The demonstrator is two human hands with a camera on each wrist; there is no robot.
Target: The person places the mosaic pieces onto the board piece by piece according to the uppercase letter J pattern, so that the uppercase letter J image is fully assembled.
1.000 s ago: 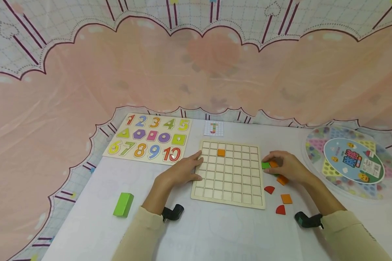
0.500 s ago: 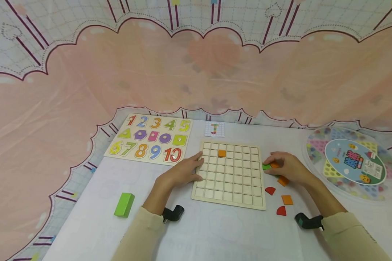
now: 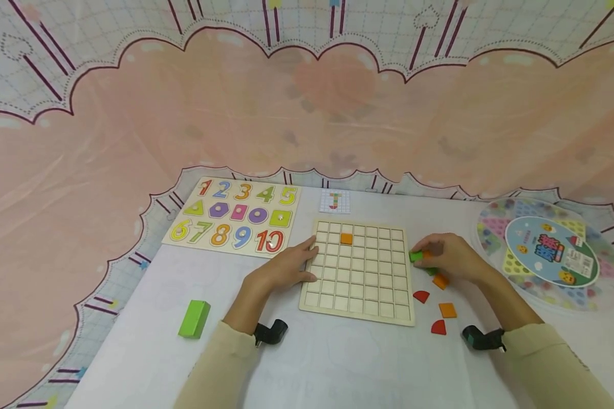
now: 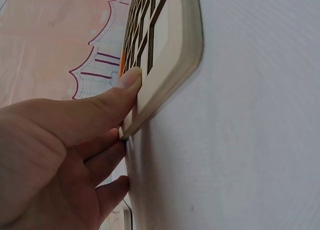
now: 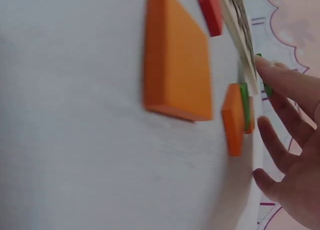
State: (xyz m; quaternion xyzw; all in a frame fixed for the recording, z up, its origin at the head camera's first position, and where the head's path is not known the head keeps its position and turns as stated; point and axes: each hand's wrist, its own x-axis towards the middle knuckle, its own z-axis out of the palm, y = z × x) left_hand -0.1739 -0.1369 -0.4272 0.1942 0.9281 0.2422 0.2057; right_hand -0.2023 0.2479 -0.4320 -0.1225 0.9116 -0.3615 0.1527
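Your right hand has lifted slightly since half a second ago, tipping the green tile it holds, while your left hand and the grid board stay where they were. Your right thumb and finger pinch that tile just beside the board's right edge, the other fingers spread loosely above more orange and green tiles. Your left hand has its fingers and thumb spread along the board's left edge; the left wrist view shows the thumb pressing on the rim. Both forearms reach in from the near side, sleeves ending at the black wrist cameras.

One orange tile sits on the grid, in the second row. Beyond the board, a small card shows a coloured J. To its left, the number board reads 1 to 10 around a row of shapes. On your right, the round game set carries a label with big Chinese characters, too blurred to read surely, and a white barcode sticker.
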